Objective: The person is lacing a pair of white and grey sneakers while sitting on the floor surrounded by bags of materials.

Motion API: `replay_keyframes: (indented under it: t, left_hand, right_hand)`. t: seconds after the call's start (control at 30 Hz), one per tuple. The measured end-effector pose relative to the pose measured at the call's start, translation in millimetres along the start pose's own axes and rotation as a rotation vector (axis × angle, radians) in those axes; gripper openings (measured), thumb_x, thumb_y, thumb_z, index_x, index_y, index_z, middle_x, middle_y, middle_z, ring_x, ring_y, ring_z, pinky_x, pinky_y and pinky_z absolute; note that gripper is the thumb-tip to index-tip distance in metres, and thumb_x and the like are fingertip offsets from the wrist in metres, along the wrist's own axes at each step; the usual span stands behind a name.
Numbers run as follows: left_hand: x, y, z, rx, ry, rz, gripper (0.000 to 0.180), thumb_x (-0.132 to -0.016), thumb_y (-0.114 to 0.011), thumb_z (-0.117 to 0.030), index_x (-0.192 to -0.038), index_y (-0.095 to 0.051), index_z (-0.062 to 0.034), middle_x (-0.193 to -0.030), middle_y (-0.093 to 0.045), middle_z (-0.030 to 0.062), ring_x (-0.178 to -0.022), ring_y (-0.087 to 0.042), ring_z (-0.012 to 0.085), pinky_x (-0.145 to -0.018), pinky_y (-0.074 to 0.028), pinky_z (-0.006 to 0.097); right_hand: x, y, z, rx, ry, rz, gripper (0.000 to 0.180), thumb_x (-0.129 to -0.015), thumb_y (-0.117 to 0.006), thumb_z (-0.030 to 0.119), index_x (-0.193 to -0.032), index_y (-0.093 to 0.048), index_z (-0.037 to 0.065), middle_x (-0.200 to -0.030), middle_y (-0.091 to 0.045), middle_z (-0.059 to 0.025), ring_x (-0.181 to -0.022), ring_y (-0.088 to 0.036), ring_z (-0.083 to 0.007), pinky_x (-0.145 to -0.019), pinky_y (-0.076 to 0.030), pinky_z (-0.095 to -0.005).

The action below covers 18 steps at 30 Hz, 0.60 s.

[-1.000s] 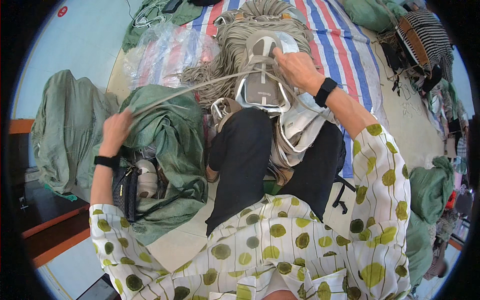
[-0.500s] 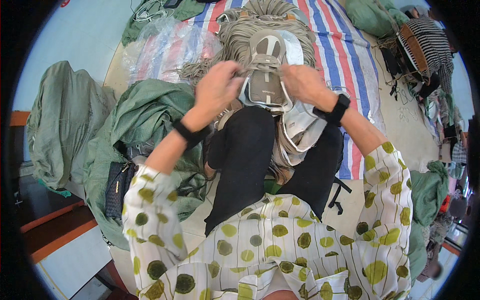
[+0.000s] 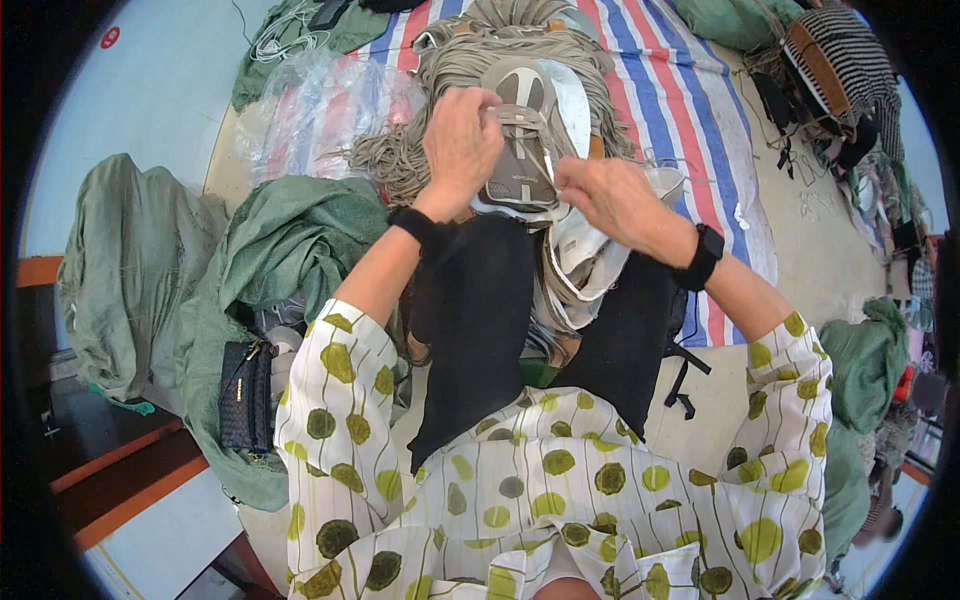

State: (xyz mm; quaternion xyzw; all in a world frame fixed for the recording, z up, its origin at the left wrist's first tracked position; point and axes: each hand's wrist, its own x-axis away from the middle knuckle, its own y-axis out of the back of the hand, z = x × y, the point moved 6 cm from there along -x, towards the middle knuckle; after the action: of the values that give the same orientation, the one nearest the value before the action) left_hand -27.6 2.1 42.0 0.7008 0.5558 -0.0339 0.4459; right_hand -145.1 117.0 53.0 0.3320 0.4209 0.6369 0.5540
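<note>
A grey-brown and white shoe upper [image 3: 523, 168] lies flat beyond my knees, toe end away from me. A flat grey-brown shoelace [image 3: 520, 116] crosses its throat. My left hand [image 3: 463, 143] is closed at the upper's left edge, fingertips pinching the lace. Lower down on the right, my right hand [image 3: 615, 200] is closed too, thumb and forefinger pinching a lace that runs down from the eyelets. Behind the upper lies a big heap of matching laces [image 3: 455, 70]. More white and grey uppers [image 3: 575, 265] are piled between my knees, partly hidden by my legs.
A striped plastic sheet [image 3: 690, 130] covers the floor ahead. Clear plastic bags [image 3: 325, 110] lie at the far left. Green woven sacks [image 3: 300, 240] crowd my left, with a dark pouch [image 3: 247, 395] on one. A striped cloth [image 3: 860, 70] and bundles line the right.
My right hand has come down and toward me from the eyelets, drawing the lace along. My left hand has moved up and right, closer to the upper. The view has shifted slightly.
</note>
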Motion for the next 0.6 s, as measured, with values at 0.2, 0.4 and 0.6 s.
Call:
replay_keyframes:
  t: [0.2, 0.4, 0.6]
  left_hand:
    - [5, -41, -27, -0.622, -0.469, 0.331, 0.009, -0.069, -0.058, -0.011, -0.076, -0.059, -0.0056, -0.074, -0.054, 0.0066, -0.08, -0.052, 0.0229, -0.07, -0.039, 0.038]
    - [-29, -32, -40, 0.834, 0.464, 0.714, 0.019, -0.08, -0.053, -0.015, -0.095, -0.056, -0.004, -0.069, -0.058, 0.0075, -0.058, -0.056, 0.0146, -0.057, -0.043, 0.031]
    - [-89, 42, -60, 1.251, 0.301, 0.591, 0.012, -0.082, -0.049, -0.003, -0.094, -0.053, -0.0014, -0.084, -0.057, 0.0072, -0.062, -0.053, 0.0135, -0.059, -0.046, 0.027]
  right_hand:
    - [28, -3, 64, 0.07, 0.305, 0.022, 0.015, -0.077, -0.056, 0.01, -0.088, -0.048, 0.006, -0.071, -0.056, -0.0117, -0.069, -0.056, -0.0306, -0.067, -0.042, -0.0401]
    - [58, 15, 67, -0.967, -0.134, 0.415, 0.012, -0.085, -0.052, 0.013, -0.089, -0.054, 0.001, -0.064, -0.059, -0.0052, -0.05, -0.055, -0.0112, -0.052, -0.046, -0.0244]
    - [117, 84, -2, -1.112, -0.389, 0.037, 0.014, -0.084, -0.053, 0.011, -0.088, -0.061, 0.001, -0.066, -0.061, -0.004, -0.051, -0.055, -0.0059, -0.046, -0.043, -0.0173]
